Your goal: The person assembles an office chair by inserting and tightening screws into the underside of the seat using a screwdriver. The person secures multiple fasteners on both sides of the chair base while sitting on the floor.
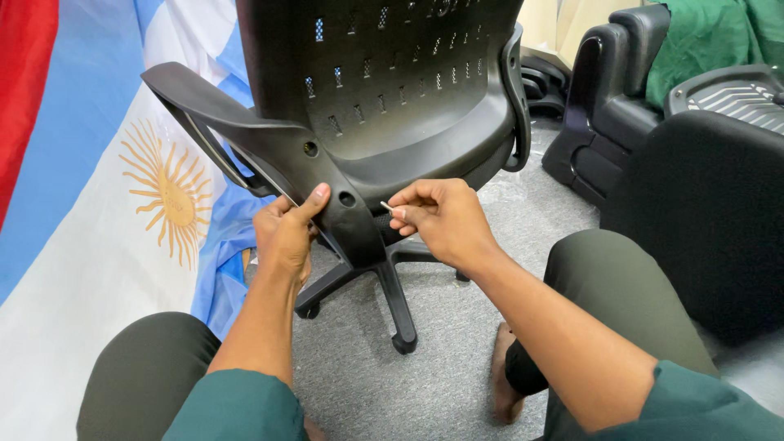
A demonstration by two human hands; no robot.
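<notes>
Pinching a small metal bolt (pixel 385 207) w/ right hand (pixel 441 219), tip aimed left at the hole (pixel 347 198) in the chair backrest bracket (pixel 327 175), just beside. Left hand (pixel 286 233) gripped the bracket's edge.

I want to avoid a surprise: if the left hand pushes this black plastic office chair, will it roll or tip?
The black plastic office chair would probably roll, since its star base stands on casters on flat grey carpet. The carpet may slow it somewhat. A push high on the backrest might tilt it; the left hand gripping the bracket low down seems steadier.
</notes>
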